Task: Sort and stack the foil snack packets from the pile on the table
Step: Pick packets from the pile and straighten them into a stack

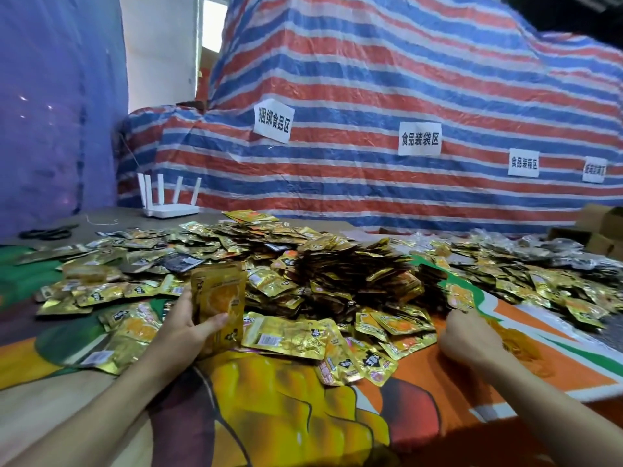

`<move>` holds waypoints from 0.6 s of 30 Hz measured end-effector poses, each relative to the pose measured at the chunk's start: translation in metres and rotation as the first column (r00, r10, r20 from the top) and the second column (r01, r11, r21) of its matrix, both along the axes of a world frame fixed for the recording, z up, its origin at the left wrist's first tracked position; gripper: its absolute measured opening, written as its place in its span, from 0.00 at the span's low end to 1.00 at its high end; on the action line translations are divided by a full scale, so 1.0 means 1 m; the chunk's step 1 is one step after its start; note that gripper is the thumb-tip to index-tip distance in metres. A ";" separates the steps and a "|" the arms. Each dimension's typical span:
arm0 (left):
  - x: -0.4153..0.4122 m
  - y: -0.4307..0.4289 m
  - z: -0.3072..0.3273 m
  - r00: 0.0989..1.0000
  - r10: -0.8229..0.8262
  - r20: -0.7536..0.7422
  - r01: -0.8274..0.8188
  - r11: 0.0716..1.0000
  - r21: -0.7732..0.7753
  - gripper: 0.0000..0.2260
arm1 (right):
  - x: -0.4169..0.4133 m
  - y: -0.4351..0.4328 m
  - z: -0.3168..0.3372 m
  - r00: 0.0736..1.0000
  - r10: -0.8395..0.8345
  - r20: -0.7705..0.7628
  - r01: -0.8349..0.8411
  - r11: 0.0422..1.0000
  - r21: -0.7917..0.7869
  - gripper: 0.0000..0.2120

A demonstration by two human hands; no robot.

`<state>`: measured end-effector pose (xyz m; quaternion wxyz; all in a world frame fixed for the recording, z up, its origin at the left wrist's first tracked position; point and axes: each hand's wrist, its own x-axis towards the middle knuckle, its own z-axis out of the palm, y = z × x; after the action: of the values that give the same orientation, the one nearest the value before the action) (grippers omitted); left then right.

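A wide pile of gold foil snack packets (337, 271) covers the middle of the table. My left hand (188, 328) grips an upright stack of gold packets (219, 298), thumb across the front, just left of the pile's near edge. My right hand (468, 335) sits at the pile's right edge with fingers curled, fingertips at a packet (462, 298); whether it pinches that packet cannot be told. More packets (296, 335) lie flat between the two hands.
A printed orange and green sheet (303, 416) covers the table. A white router (170, 205) and black scissors (47, 233) lie at the far left. Another spread of packets (539, 274) fills the right side. A striped tarp (371, 129) with paper signs rises behind.
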<state>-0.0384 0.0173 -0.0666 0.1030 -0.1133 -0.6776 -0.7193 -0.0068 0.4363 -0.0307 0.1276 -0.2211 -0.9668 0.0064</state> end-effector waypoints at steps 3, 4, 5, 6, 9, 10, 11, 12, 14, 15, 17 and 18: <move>0.001 0.001 0.002 0.999 0.013 0.030 -0.014 1.000 0.010 0.17 | -0.009 -0.027 0.000 0.952 0.091 -0.292 -0.133 0.983 -0.126 0.08; 0.002 0.001 0.003 0.999 0.014 0.036 -0.015 1.000 0.025 0.17 | -0.013 -0.042 0.002 0.927 0.140 -0.349 -0.215 0.959 -0.185 0.08; 0.002 0.001 0.004 0.999 0.015 0.042 -0.016 0.999 0.040 0.17 | -0.016 -0.058 0.005 0.902 0.192 -0.386 -0.299 0.923 -0.240 0.07; 0.003 0.001 0.005 0.999 0.017 0.049 -0.020 0.999 0.050 0.17 | -0.020 -0.076 0.008 0.878 0.242 -0.413 -0.376 0.882 -0.283 0.06; 0.005 -0.002 0.007 0.997 -0.021 0.079 0.012 0.994 0.110 0.16 | -0.032 -0.133 0.013 0.800 0.365 -0.476 -0.562 0.735 -0.380 0.05; 0.005 -0.002 0.008 0.995 -0.039 0.088 0.028 0.992 0.127 0.16 | -0.036 -0.154 0.013 0.771 0.400 -0.495 -0.614 0.672 -0.414 0.05; 0.005 -0.002 0.008 0.995 -0.044 0.094 0.032 0.991 0.133 0.16 | -0.040 -0.173 0.012 0.743 0.434 -0.510 -0.660 0.603 -0.448 0.05; 0.004 -0.002 0.009 0.995 -0.039 0.096 0.027 0.991 0.130 0.16 | -0.044 -0.192 0.010 0.716 0.463 -0.522 -0.696 0.528 -0.486 0.05; 0.004 -0.003 0.011 0.995 -0.037 0.097 0.023 0.990 0.139 0.16 | -0.052 -0.226 0.010 0.680 0.486 -0.549 -0.728 0.358 -0.585 0.07; 0.005 -0.003 0.012 0.993 -0.050 0.104 0.033 0.986 0.162 0.16 | -0.056 -0.241 0.012 0.676 0.481 -0.559 -0.721 0.273 -0.637 0.08; 0.006 -0.005 0.014 0.986 -0.100 0.133 0.068 0.972 0.227 0.16 | -0.061 -0.261 0.014 0.683 0.467 -0.562 -0.680 0.126 -0.722 0.10; 0.007 -0.006 0.015 0.981 -0.131 0.146 0.090 0.962 0.257 0.16 | -0.063 -0.267 0.013 0.689 0.453 -0.566 -0.658 0.062 -0.751 0.11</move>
<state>-0.0312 0.0117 -0.0518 0.0206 -0.0785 -0.5806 -0.8101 -0.0701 0.1689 -0.0175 0.0516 0.1397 -0.7690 0.6217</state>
